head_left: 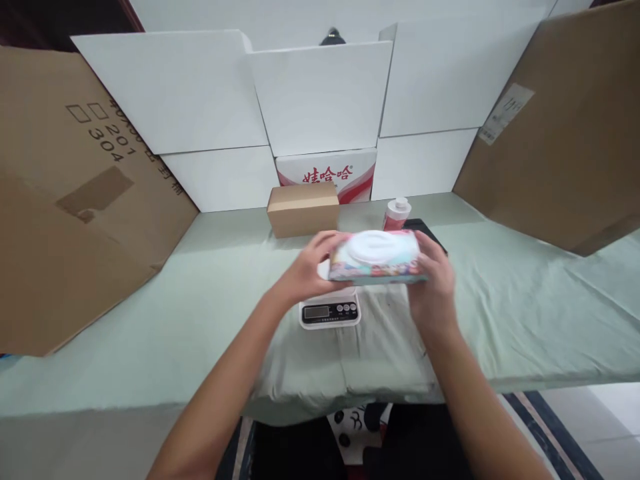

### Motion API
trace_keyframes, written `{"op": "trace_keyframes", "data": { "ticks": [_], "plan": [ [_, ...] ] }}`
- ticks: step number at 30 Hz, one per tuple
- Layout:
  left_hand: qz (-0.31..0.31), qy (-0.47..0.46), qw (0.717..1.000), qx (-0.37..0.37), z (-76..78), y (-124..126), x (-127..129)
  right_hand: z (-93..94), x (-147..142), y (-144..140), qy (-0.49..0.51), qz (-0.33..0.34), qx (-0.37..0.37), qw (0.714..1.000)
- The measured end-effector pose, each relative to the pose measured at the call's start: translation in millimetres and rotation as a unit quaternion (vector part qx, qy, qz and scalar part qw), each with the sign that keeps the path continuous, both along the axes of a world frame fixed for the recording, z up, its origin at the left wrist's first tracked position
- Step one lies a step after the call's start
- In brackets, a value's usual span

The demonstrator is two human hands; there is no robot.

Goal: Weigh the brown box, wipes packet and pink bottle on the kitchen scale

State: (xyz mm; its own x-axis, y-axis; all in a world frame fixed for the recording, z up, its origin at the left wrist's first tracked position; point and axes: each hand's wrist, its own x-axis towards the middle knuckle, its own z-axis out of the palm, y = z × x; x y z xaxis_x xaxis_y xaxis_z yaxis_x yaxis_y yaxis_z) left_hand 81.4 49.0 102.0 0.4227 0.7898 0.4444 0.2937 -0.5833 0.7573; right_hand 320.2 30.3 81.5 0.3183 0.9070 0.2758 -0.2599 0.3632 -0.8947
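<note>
Two hands hold one wipes pack (376,257) level above a small scale (330,311), which sits on a pale green cloth (525,307) spread over the table. The pack has a white oval lid on top and a bright printed wrapper; its writing is too blurred to read. The left hand (305,270) grips the pack's left end, fingers curled over the top edge, forearm reaching in from the lower left. The right hand (434,283) clasps the right end — fingers wrapped round the side, wrist bent slightly inward.

Behind, a plain brown box (303,209) lies on the cloth, and just beyond it a white and red carton (330,175) carries red Chinese characters, 娃哈哈. A small bottle (397,213) with a white cap and red label stands right of the box, beside a dark flat thing I cannot identify. A big cardboard sheet (75,200) on the left shows "201" and "304" — the rest is unclear.
</note>
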Motion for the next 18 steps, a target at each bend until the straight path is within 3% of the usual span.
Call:
{"op": "trace_keyframes", "data": {
  "ticks": [3,7,11,18],
  "plan": [
    [0.080,-0.054,0.995,-0.015,-19.7,4.2,-46.3,-14.1,-40.3,30.8,-0.076,0.074,0.027,0.994],
    [0.116,-0.071,0.989,-0.064,-46.1,6.4,-78.4,-41.4,-66.0,50.1,-0.105,0.134,-0.020,0.985],
    [0.111,-0.078,0.987,-0.092,-54.5,8.7,-86.3,-55.4,-67.6,45.5,-0.105,0.140,-0.019,0.984],
    [0.112,-0.116,0.979,-0.122,-53.2,7.7,-78.0,-53.1,-63.6,36.5,-0.212,0.096,0.012,0.972]
  ]
}}
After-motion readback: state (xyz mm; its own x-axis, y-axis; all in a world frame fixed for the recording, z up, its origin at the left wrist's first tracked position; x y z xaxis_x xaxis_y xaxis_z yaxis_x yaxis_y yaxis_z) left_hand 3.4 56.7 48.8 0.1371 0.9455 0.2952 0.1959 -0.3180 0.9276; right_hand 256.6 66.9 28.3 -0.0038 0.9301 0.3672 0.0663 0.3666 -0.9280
